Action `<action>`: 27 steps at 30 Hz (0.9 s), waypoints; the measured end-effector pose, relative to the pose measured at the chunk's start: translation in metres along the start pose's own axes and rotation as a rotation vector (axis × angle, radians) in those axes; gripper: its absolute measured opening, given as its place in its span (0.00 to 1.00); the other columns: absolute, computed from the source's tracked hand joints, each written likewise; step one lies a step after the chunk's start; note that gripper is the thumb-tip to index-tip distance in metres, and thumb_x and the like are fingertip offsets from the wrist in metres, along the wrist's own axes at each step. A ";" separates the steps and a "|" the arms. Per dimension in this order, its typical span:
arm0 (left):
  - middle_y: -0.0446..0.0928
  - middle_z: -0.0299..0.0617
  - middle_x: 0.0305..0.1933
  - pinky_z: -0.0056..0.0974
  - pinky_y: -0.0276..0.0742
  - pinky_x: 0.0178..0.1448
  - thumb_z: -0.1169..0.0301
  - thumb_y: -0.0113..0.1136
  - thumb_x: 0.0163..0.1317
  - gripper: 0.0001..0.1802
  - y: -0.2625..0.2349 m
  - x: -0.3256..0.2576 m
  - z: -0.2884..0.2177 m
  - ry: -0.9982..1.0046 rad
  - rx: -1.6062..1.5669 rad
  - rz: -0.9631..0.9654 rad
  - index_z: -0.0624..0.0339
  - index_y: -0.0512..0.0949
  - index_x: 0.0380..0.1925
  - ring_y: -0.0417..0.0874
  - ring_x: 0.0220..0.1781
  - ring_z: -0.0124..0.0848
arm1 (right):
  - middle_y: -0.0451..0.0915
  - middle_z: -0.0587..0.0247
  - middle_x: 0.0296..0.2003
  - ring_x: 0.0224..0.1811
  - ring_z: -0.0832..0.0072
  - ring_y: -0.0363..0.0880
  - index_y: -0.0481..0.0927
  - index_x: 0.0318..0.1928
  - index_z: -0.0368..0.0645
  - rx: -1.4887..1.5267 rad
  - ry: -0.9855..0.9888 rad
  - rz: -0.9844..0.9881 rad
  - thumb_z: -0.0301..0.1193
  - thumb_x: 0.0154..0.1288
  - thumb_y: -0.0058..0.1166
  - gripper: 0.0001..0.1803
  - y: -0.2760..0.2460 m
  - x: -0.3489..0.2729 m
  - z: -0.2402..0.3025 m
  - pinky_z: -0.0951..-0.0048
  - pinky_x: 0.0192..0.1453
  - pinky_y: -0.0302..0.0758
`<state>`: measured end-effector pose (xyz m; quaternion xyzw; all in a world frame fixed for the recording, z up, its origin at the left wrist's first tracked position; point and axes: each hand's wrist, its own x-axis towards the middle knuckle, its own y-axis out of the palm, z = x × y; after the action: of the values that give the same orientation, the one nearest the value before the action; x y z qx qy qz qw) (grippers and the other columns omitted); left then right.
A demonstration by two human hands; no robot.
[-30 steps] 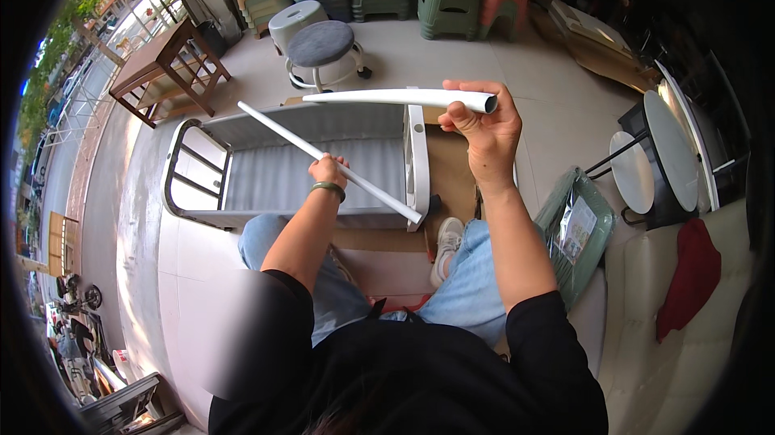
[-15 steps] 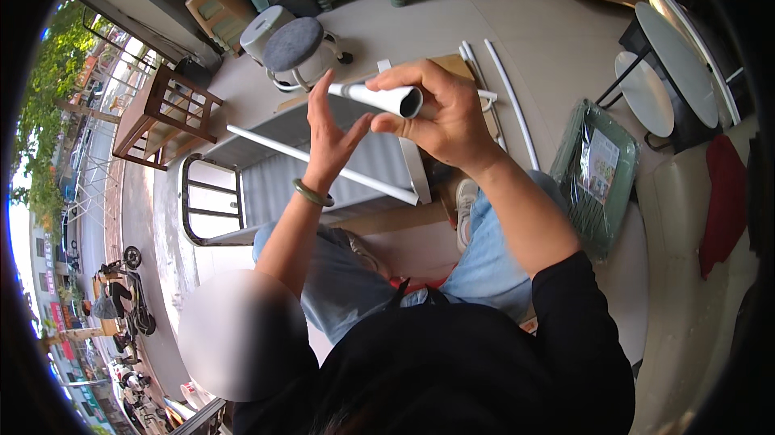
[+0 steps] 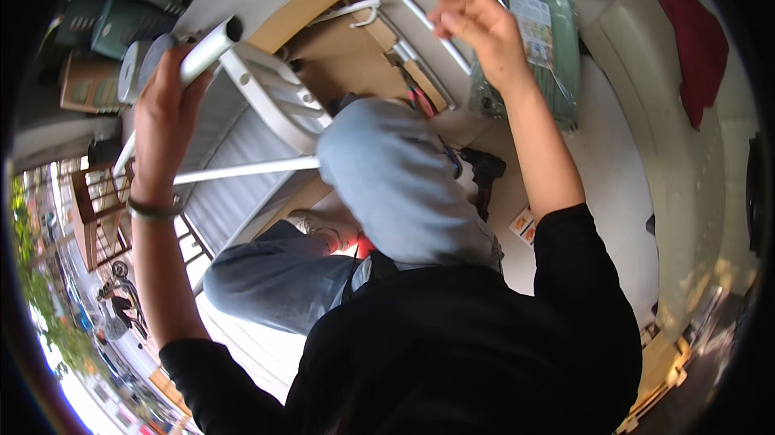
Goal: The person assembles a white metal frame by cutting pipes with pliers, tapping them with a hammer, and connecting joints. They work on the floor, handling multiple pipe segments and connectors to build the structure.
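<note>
I have the left grip (image 3: 161, 100) closed around a white tube (image 3: 211, 49), thumb and fingers wrapping it just below its open end. The tube is tilted, open end up and to the right; the hand hides its middle length. I read the right grip (image 3: 494, 35) as holding nothing: fingers loosely bent, raised in front of a plastic-wrapped green tray pack (image 3: 565, 39). I cannot tell whether its thumb and fingertips touch. Below the left grip, a thin white pole (image 3: 250, 170) spans a grey fabric panel (image 3: 254, 143) in a white frame (image 3: 262, 104). Beyond the frame I see cardboard (image 3: 327, 56) and a white hook-ended rod (image 3: 351, 11). A black drill (image 3: 484, 175) lies beside the raised knee (image 3: 379, 161).
</note>
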<state>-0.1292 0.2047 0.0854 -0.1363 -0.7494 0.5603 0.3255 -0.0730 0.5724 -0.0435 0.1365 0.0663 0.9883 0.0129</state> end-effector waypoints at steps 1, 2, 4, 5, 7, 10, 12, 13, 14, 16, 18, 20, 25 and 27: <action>0.77 0.53 0.33 0.44 0.74 0.37 0.70 0.60 0.63 0.16 0.000 0.001 0.002 -0.021 0.017 0.057 0.57 0.71 0.50 0.80 0.34 0.51 | 0.83 0.60 0.36 0.35 0.77 0.80 0.76 0.50 0.37 -0.004 0.148 -0.039 0.26 0.68 0.52 0.12 -0.018 -0.028 -0.024 0.75 0.43 0.77; 0.77 0.53 0.32 0.45 0.74 0.35 0.67 0.57 0.66 0.16 0.000 0.001 0.003 -0.083 0.006 0.127 0.57 0.70 0.52 0.79 0.32 0.50 | 0.83 0.61 0.35 0.35 0.78 0.80 0.77 0.49 0.37 0.031 0.250 -0.053 0.26 0.68 0.52 0.11 -0.033 -0.057 -0.049 0.76 0.42 0.77; 0.73 0.52 0.26 0.43 0.70 0.32 0.57 0.47 0.72 0.20 0.001 -0.004 0.006 -0.174 -0.015 0.227 0.58 0.68 0.56 0.75 0.25 0.46 | 0.82 0.62 0.34 0.33 0.78 0.80 0.78 0.46 0.37 0.076 0.470 -0.126 0.26 0.68 0.52 0.09 -0.053 -0.117 -0.101 0.77 0.39 0.77; 0.71 0.51 0.24 0.42 0.68 0.30 0.54 0.44 0.73 0.23 0.005 -0.006 0.007 -0.170 0.005 0.236 0.59 0.68 0.56 0.72 0.23 0.43 | 0.82 0.62 0.33 0.33 0.78 0.80 0.78 0.45 0.38 0.035 0.648 -0.190 0.27 0.68 0.53 0.09 -0.059 -0.144 -0.127 0.77 0.38 0.77; 0.67 0.49 0.20 0.40 0.65 0.27 0.50 0.39 0.74 0.27 0.009 -0.012 0.010 -0.273 -0.027 0.299 0.62 0.67 0.58 0.68 0.20 0.36 | 0.82 0.60 0.30 0.30 0.74 0.81 0.80 0.40 0.38 -0.041 0.968 -0.173 0.29 0.65 0.54 0.08 -0.062 -0.192 -0.178 0.74 0.36 0.78; 0.67 0.48 0.19 0.40 0.63 0.26 0.48 0.38 0.74 0.28 0.016 -0.016 0.011 -0.343 -0.017 0.368 0.62 0.67 0.58 0.67 0.19 0.34 | 0.82 0.51 0.28 0.30 0.59 0.82 0.80 0.33 0.36 -0.683 0.913 0.344 0.32 0.62 0.53 0.10 -0.043 -0.237 -0.243 0.63 0.37 0.79; 0.66 0.46 0.17 0.40 0.60 0.24 0.46 0.38 0.73 0.30 0.023 -0.018 0.007 -0.349 -0.057 0.346 0.63 0.68 0.56 0.65 0.18 0.33 | 0.81 0.47 0.30 0.32 0.51 0.81 0.79 0.34 0.35 -0.866 0.798 0.206 0.33 0.62 0.51 0.12 -0.021 -0.250 -0.269 0.57 0.41 0.78; 0.65 0.45 0.17 0.40 0.60 0.24 0.46 0.38 0.73 0.30 0.022 -0.018 0.005 -0.331 -0.037 0.363 0.62 0.69 0.55 0.66 0.18 0.33 | 0.81 0.46 0.32 0.33 0.48 0.81 0.78 0.35 0.34 -0.908 0.818 0.080 0.33 0.63 0.50 0.12 -0.009 -0.245 -0.281 0.55 0.43 0.78; 0.65 0.44 0.16 0.39 0.60 0.24 0.46 0.38 0.73 0.30 0.021 -0.018 0.002 -0.389 -0.053 0.396 0.62 0.69 0.55 0.66 0.18 0.32 | 0.81 0.46 0.33 0.35 0.49 0.81 0.78 0.37 0.36 -0.890 0.665 -0.002 0.33 0.62 0.51 0.12 0.000 -0.231 -0.292 0.56 0.44 0.78; 0.65 0.42 0.16 0.39 0.60 0.23 0.45 0.40 0.72 0.30 0.023 -0.020 -0.008 -0.359 -0.065 0.358 0.62 0.69 0.55 0.66 0.17 0.31 | 0.81 0.46 0.36 0.39 0.50 0.80 0.78 0.40 0.38 -0.834 0.429 -0.143 0.34 0.62 0.54 0.12 0.014 -0.196 -0.311 0.56 0.47 0.77; 0.66 0.42 0.17 0.40 0.61 0.23 0.46 0.40 0.72 0.29 0.020 -0.021 -0.016 -0.359 -0.099 0.399 0.62 0.70 0.55 0.68 0.18 0.32 | 0.78 0.48 0.40 0.45 0.53 0.78 0.78 0.43 0.43 -1.133 0.528 -0.072 0.33 0.59 0.59 0.13 0.018 -0.156 -0.327 0.56 0.50 0.75; 0.71 0.47 0.20 0.41 0.67 0.26 0.59 0.51 0.70 0.19 0.018 -0.021 -0.021 -0.423 -0.196 0.411 0.61 0.70 0.53 0.74 0.20 0.39 | 0.75 0.49 0.44 0.50 0.54 0.75 0.77 0.46 0.46 -1.270 0.663 0.001 0.33 0.57 0.63 0.17 0.024 -0.122 -0.345 0.56 0.53 0.74; 0.76 0.52 0.29 0.45 0.74 0.34 0.65 0.62 0.61 0.17 -0.005 -0.041 -0.026 -0.403 -0.165 0.313 0.61 0.72 0.46 0.80 0.30 0.52 | 0.77 0.46 0.45 0.51 0.52 0.76 0.83 0.38 0.42 -1.505 0.737 0.318 0.43 0.60 0.59 0.17 0.020 -0.103 -0.366 0.56 0.54 0.75; 0.76 0.50 0.28 0.44 0.74 0.33 0.66 0.63 0.59 0.17 -0.016 -0.056 -0.024 -0.385 -0.147 0.248 0.61 0.72 0.45 0.79 0.29 0.49 | 0.77 0.44 0.44 0.49 0.51 0.78 0.84 0.36 0.39 -1.540 0.684 0.113 0.41 0.61 0.56 0.17 0.018 -0.106 -0.364 0.54 0.52 0.75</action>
<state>-0.0695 0.1852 0.0853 -0.1413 -0.8139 0.5555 0.0945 -0.0702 0.5031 -0.4169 -0.2141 -0.6326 0.7436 0.0323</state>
